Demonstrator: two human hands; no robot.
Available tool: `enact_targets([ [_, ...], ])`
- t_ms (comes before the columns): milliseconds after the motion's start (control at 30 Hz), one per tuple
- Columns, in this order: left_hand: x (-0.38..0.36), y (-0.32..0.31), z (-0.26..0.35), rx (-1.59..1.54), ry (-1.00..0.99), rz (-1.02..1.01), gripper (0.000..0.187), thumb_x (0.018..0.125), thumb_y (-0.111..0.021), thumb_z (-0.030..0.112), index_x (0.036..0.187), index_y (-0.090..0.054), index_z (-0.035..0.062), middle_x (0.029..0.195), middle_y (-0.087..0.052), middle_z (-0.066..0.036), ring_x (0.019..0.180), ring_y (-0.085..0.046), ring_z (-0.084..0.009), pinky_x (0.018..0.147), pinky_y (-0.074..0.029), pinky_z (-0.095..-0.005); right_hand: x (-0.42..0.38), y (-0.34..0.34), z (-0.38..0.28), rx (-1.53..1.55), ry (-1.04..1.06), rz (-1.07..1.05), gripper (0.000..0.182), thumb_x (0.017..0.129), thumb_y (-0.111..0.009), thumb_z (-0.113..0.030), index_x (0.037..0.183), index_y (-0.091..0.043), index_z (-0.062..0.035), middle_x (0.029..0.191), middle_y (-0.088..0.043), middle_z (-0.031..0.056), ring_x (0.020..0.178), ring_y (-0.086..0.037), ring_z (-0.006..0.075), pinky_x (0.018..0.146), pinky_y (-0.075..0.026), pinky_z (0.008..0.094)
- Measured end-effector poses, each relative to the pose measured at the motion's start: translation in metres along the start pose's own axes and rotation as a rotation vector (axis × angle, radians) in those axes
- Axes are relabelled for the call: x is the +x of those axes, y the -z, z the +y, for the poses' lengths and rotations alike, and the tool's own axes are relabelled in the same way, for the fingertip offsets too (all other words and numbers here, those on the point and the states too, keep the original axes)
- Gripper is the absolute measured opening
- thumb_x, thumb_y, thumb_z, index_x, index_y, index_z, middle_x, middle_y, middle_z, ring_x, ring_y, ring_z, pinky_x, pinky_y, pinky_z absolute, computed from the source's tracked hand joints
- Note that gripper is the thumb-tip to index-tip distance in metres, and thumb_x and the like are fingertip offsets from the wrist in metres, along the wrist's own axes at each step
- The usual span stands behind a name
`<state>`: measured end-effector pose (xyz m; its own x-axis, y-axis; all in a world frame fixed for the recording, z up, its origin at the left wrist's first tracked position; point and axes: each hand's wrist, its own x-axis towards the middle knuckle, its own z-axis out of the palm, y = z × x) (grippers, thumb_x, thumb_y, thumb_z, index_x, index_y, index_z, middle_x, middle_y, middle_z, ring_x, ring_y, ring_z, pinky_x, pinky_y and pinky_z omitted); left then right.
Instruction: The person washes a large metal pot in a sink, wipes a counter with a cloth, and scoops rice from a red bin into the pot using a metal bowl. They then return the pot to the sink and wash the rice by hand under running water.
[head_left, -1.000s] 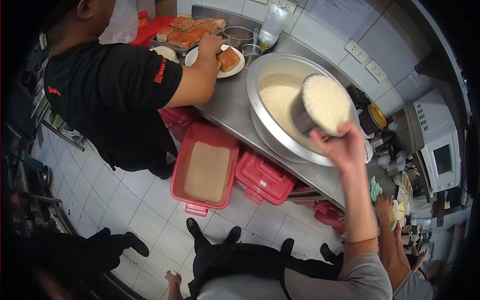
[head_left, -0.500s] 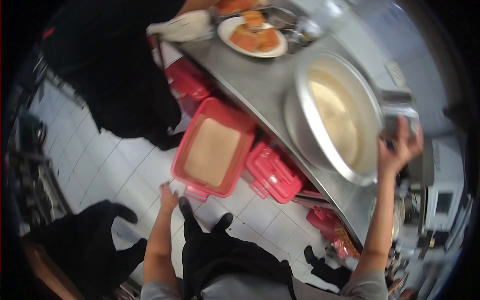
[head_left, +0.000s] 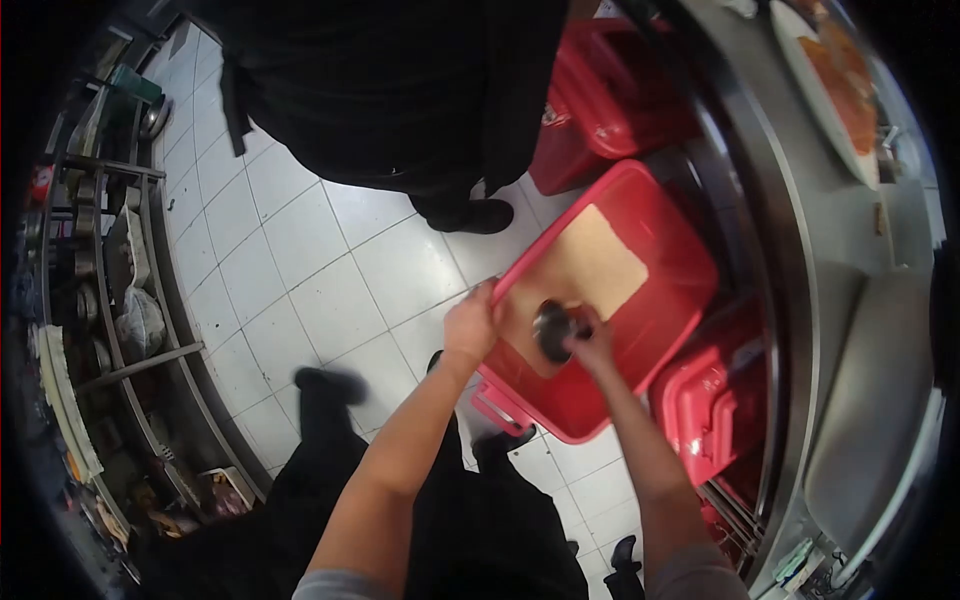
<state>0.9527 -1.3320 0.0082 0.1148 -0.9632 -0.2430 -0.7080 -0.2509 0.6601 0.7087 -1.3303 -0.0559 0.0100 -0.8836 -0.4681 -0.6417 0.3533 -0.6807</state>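
A deep red plastic bin [head_left: 665, 300] stands in front of me, partly filled with a pale tan, fine-grained mass [head_left: 600, 260]. My left hand [head_left: 470, 325] is closed over the bin's left rim. Inside the bin, my right hand [head_left: 590, 340] grips a small round metal cup [head_left: 550, 332], tilted, close over the near part of the tan contents. The fingers partly hide the cup's right side.
Another person in black [head_left: 400, 100] stands just beyond the bin. Lidded red bins [head_left: 700, 410] sit under the steel counter [head_left: 770, 120] on the right, which carries a white plate of orange food [head_left: 840, 90]. Loaded shelves [head_left: 130, 330] line the left side of the tiled floor [head_left: 300, 260].
My right hand has come from the far side of the counter down into the red bin, now with the metal cup. My left hand has taken hold of the rim. The view has turned left.
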Motion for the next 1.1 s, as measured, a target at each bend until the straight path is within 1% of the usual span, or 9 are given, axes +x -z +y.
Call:
enact_targets([
  [33,0.000,0.003,0.001,0.004,-0.042,0.018,0.032,0.082,-0.053,0.021,0.111,-0.049,0.0106,0.092,-0.060,-0.016,0.078,-0.058,-0.0358,0.066,-0.047,-0.0445,0.029,0.000,0.007,0.068,-0.181,0.055,0.082,0.054,-0.073,-0.014,0.129,-0.040,-0.0143,0.109,-0.046,0.0171,0.092,-0.054,0.0302,0.079,-0.047,0.0400],
  [100,0.000,0.002,-0.001,0.000,-0.036,0.020,0.030,0.082,-0.054,0.020,0.110,-0.050,0.0096,0.089,-0.060,-0.016,0.076,-0.058,-0.0356,0.064,-0.047,-0.0437,0.074,-0.010,0.018,-0.467,-0.170,0.471,0.078,0.059,-0.074,-0.034,0.129,-0.040,-0.0265,0.128,-0.027,0.0238,0.111,-0.032,0.0433,0.092,-0.034,0.0498],
  [200,0.005,-0.003,-0.002,0.004,-0.036,0.019,0.030,0.081,-0.055,0.018,0.109,-0.050,0.0078,0.089,-0.060,-0.015,0.075,-0.058,-0.0344,0.062,-0.047,-0.0426,0.104,-0.033,0.022,-0.427,-0.122,0.567,0.075,0.064,-0.072,-0.036,0.129,-0.036,-0.0262,0.129,-0.020,0.0253,0.115,-0.023,0.0465,0.093,-0.032,0.0512],
  [333,0.008,0.001,-0.005,-0.002,-0.037,-0.019,0.032,0.080,-0.056,0.017,0.110,-0.050,0.0057,0.091,-0.060,-0.014,0.075,-0.059,-0.0328,0.062,-0.047,-0.0414,0.113,-0.150,0.059,-0.326,-0.367,0.251,0.071,0.069,-0.069,-0.026,0.130,-0.031,-0.0263,0.127,-0.023,0.0250,0.118,-0.016,0.0452,0.094,-0.021,0.0558],
  [433,0.008,0.005,-0.001,-0.018,-0.027,-0.015,0.033,0.080,-0.056,0.017,0.110,-0.050,0.0052,0.092,-0.060,-0.014,0.077,-0.059,-0.0325,0.063,-0.048,-0.0408,0.091,-0.135,0.015,0.126,-0.486,-0.010,0.067,0.073,-0.063,-0.015,0.131,-0.030,-0.0258,0.121,-0.036,0.0159,0.103,-0.042,0.0301,0.078,-0.043,0.0428],
  [500,0.008,0.005,0.000,-0.026,-0.021,-0.018,0.033,0.080,-0.055,0.017,0.110,-0.050,0.0052,0.092,-0.059,-0.014,0.079,-0.059,-0.0327,0.064,-0.048,-0.0410,0.077,-0.122,0.048,0.836,-0.344,-0.299,0.070,0.072,-0.053,0.001,0.132,-0.028,-0.0237,0.115,-0.043,0.0103,0.087,-0.053,0.0238,0.063,-0.052,0.0366],
  [800,0.007,0.003,-0.002,0.081,-0.027,-0.022,0.033,0.081,-0.051,0.020,0.111,-0.048,0.0068,0.095,-0.058,-0.015,0.080,-0.059,-0.0329,0.066,-0.048,-0.0419,-0.031,-0.020,-0.005,1.327,-0.390,-0.278,0.073,0.063,-0.048,0.002,0.132,-0.031,-0.0169,0.125,-0.041,0.0134,0.107,-0.048,0.0350,0.089,-0.044,0.0507],
  [1033,-0.002,0.014,0.006,0.056,0.010,-0.115,0.041,0.082,-0.052,0.023,0.119,-0.042,0.0066,0.111,-0.051,-0.018,0.094,-0.055,-0.0340,0.077,-0.046,-0.0427,-0.087,0.039,-0.040,1.436,-0.279,-0.277,0.066,0.062,-0.049,-0.004,0.127,-0.034,-0.0009,0.123,-0.046,0.0171,0.113,-0.046,0.0338,0.095,-0.039,0.0485],
  [1100,-0.024,0.022,0.008,0.022,-0.038,0.091,0.045,0.082,-0.053,0.024,0.121,-0.041,0.0059,0.115,-0.049,-0.018,0.103,-0.050,-0.0345,0.085,-0.041,-0.0426,-0.110,0.054,-0.061,1.430,-0.241,-0.287,0.067,0.062,-0.049,-0.004,0.127,-0.034,-0.0006,0.123,-0.046,0.0170,0.114,-0.045,0.0332,0.096,-0.038,0.0477],
])
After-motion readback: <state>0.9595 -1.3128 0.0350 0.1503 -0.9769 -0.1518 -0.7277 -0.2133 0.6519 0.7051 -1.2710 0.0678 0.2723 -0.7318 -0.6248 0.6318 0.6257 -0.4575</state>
